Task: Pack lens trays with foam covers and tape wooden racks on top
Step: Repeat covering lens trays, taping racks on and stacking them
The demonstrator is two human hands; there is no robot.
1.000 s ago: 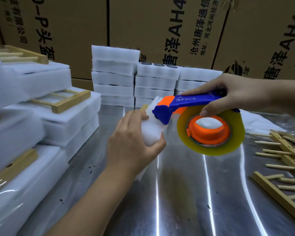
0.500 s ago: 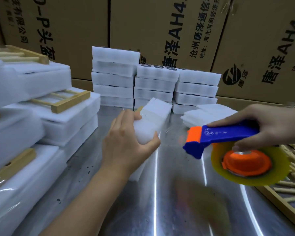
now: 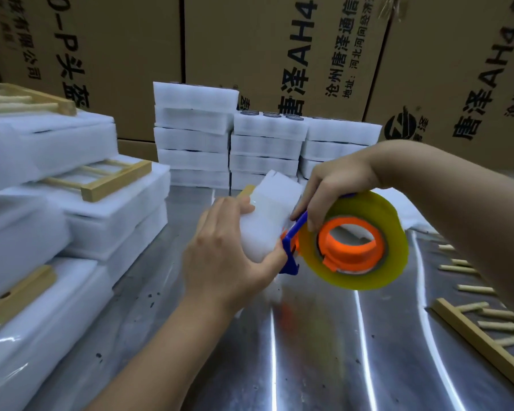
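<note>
Left hand [image 3: 223, 256] has its fingers [image 3: 235, 207] curled round the foam pack [image 3: 269, 215], thumb hooked over the side facing the dispenser, so it's a full wrap-around grip. The pack is tilted up on end, and the hand hides whether its low end sits on the table. Right beside that thumb, the right hand [image 3: 336, 188] is closed over the handle of the tape dispenser [image 3: 353, 247]. Its fingers bend down over the blue frame, and one fingertip is right at the foam, though I can't tell if it's actually touching. The dispenser's blue-and-orange nose is up against the pack just next to the left thumb, and the yellowish roll on its orange hub hangs out past the right fingers. A bit of wooden rack [image 3: 247, 189] peeks out along the pack's edge, just beyond the left fingertips. Under both hands is the shiny steel table [image 3: 309, 351]. Further out past the fingertips are stacks of foam trays [image 3: 264, 143], with cardboard boxes [image 3: 250, 40] behind them. Off to the left of the left hand — taped packs [image 3: 110, 209] piled up with racks on top. Out past the right arm — loose wooden racks [image 3: 481, 330] lying flat.
</note>
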